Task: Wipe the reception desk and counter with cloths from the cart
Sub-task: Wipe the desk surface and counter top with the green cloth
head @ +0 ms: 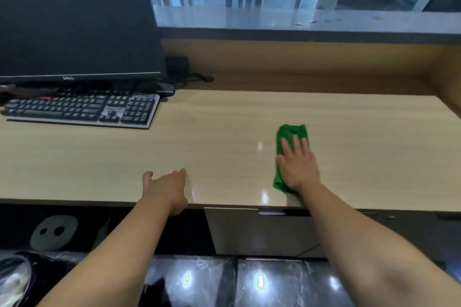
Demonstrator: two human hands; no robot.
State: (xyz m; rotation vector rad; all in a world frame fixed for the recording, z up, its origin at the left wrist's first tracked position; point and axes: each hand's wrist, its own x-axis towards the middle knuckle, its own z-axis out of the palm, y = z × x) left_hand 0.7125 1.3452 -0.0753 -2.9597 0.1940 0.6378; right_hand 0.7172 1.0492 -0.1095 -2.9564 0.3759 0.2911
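A folded green cloth [290,133] lies on the light wood reception desk [224,132], right of centre. My right hand [298,164] lies flat on top of it, fingers spread and pressing it onto the desk; the cloth's far end and near corner stick out from under the palm. My left hand [166,188] rests at the desk's front edge, fingers apart, holding nothing. The raised grey stone counter [274,20] runs along the back above a wood panel.
A black monitor [74,17] and a black keyboard [82,109] stand at the left of the desk, with cables [189,77] behind them. A drawer unit [259,229] sits under the desk edge. A dark glossy floor lies below.
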